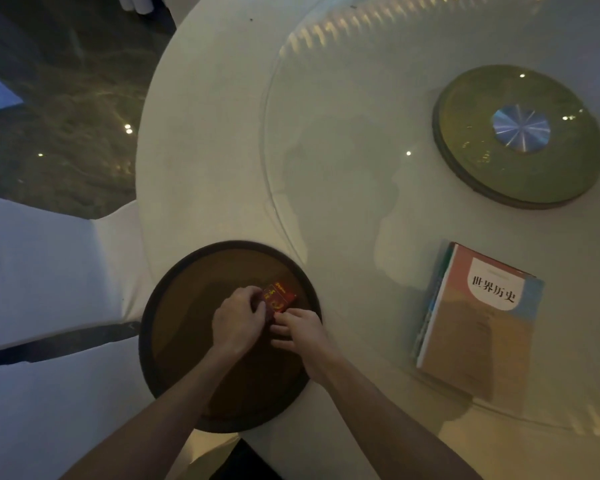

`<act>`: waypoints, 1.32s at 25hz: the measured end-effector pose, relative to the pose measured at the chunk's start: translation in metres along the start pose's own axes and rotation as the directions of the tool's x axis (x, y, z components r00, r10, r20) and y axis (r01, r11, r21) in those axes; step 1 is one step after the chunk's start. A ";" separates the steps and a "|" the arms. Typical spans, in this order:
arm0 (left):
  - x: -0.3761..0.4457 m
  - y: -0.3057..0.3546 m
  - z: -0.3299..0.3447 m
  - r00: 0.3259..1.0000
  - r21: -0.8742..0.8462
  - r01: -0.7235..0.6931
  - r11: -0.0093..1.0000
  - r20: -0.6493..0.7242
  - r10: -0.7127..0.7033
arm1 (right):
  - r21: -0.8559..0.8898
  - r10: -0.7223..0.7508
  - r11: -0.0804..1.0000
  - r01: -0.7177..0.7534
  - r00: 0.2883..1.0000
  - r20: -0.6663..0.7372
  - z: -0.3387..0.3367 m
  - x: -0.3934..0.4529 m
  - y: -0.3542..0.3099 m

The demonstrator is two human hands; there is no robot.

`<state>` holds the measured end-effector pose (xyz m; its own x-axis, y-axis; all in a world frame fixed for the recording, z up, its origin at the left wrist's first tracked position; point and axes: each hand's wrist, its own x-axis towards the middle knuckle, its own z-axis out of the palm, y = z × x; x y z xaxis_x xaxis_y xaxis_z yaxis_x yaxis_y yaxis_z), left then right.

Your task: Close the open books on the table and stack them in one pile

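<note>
Both of my hands work over the dark round tray (174,341) at the near edge of the desk (222,133). My left hand (238,318) and my right hand (300,332) are closed together on a small red booklet (280,296), fingers curled around its near end. The booklet is small and partly covered, so I cannot tell whether it lies fully shut or whether a page is folded under my fingers.

Step in hand, by my judgement: closing or squaring this last small item. The pile of books (478,323) sits to the right, well apart from the tray. It lies on the glass turntable (326,168), closed, with a history textbook on top, cover up. Edges of other books show beneath it on its left side. No open book is visible anywhere on the desk.

The next move likely calls for:
1. Confirming that the booklet is shut flat.
2. Lifting it clear of the tray rim.
3. Carrying it right and setting it on top of the pile, centred so it does not slide off the larger cover.

Surface: a round desk under a white cloth, with the glass turntable over its middle. A green disc with a metal hub (520,133) lies on the far right.

Room: dim. A white-covered chair (49,271) stands at the near left. The dark marbled floor (49,133) reflects small ceiling lights.
</note>
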<state>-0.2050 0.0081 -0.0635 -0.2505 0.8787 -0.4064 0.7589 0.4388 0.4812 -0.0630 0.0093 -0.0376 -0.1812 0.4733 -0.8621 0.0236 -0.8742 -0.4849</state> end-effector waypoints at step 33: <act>-0.074 0.256 0.152 0.853 -0.201 -0.163 0.966 0.463 0.241 | -0.432 -0.310 0.900 0.049 0.770 -0.558 -0.360 -0.108 0.048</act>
<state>0.0995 0.0265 -0.0282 0.2472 0.7686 -0.5901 0.6527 0.3180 0.6876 0.3115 -0.0451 -0.0208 0.4016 0.6955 -0.5959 0.4373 -0.7173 -0.5425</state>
